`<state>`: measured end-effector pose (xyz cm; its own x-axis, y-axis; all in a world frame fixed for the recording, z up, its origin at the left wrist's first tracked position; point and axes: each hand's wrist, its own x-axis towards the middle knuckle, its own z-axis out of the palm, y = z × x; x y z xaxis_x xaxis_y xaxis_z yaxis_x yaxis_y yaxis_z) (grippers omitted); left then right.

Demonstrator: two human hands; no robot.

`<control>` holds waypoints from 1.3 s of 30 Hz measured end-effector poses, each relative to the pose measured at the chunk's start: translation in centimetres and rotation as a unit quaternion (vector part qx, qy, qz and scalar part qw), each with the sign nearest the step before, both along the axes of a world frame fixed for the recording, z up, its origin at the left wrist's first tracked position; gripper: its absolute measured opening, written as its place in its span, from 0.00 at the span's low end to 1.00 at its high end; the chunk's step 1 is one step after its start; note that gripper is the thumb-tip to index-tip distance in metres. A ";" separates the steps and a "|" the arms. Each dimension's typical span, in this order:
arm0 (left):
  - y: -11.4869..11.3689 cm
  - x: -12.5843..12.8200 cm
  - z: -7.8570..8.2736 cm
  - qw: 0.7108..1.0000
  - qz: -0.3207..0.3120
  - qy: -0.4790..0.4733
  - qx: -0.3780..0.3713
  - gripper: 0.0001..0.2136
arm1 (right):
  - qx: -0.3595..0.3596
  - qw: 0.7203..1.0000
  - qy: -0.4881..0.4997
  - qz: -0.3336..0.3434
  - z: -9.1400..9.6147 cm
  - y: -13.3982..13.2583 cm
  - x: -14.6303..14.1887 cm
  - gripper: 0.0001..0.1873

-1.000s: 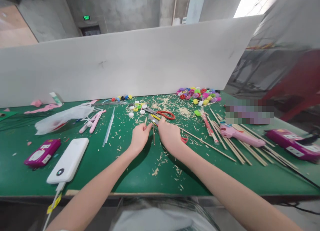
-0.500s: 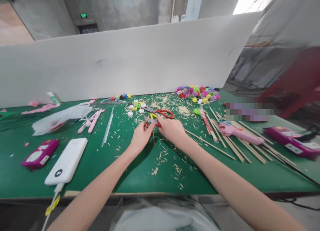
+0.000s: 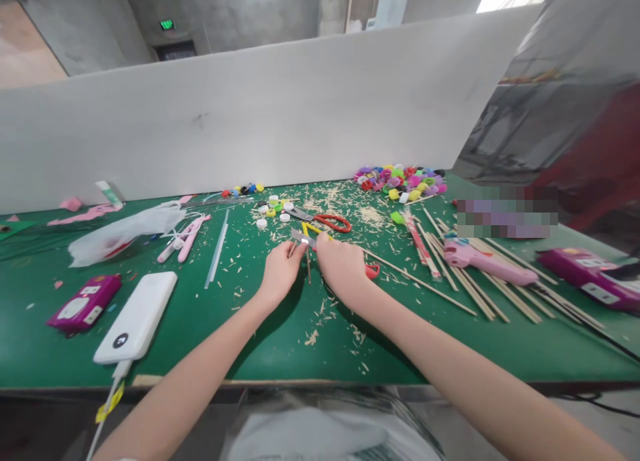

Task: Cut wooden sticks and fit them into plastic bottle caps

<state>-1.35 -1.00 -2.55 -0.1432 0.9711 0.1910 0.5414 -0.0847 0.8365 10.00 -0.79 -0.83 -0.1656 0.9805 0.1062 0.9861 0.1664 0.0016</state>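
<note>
My left hand (image 3: 281, 272) is closed in a pinch at the middle of the table, on a short thin wooden stick (image 3: 309, 272) whose lower end points toward me. Close beside it, my right hand (image 3: 343, 266) is wrapped round a red-handled cutting tool (image 3: 373, 272). Its silver blade (image 3: 303, 238) reaches left over the left fingertips, by the stick. My fist hides most of the handle, so I cannot tell whether it is a knife or scissors. Just behind the hands lie a yellow strip-like piece (image 3: 310, 228) and orange-red-handled scissors (image 3: 334, 222).
Wood shavings (image 3: 370, 214) litter the green table (image 3: 270, 361). Colourful bottle caps (image 3: 400, 181) are heaped at the back right. Wooden sticks (image 3: 470, 288) and a pink glue gun (image 3: 490, 263) lie right. A white power bank (image 3: 137, 318) and plastic bag (image 3: 125, 231) lie left.
My right hand has turned slightly, and more of the red handle shows beyond it. The blade remains by the stick in my left hand. The view has shifted a little.
</note>
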 end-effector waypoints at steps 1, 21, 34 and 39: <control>0.0 0.0 0.0 1.000 0.001 -0.002 -0.005 0.20 | -0.002 1.000 0.004 -0.001 0.0 0.0 -0.1 0.17; 0.0 0.3 -0.6 0.997 -0.035 -0.063 0.013 0.15 | 0.001 0.997 -0.015 0.078 0.1 2.0 2.2 0.15; 0.4 -0.2 -0.4 0.999 0.002 -0.023 0.026 0.21 | 0.002 1.000 0.005 -0.021 0.2 0.7 0.2 0.17; 0.4 0.1 -0.2 1.000 0.018 -0.022 0.006 0.21 | 0.007 0.999 0.020 -0.035 0.1 0.9 0.0 0.17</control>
<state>-1.23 -0.58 -2.78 -0.1871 0.9627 0.1955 0.5072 -0.0758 0.8585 10.00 0.12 -0.73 -0.0922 0.9880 0.1241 0.9946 0.0973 -0.0361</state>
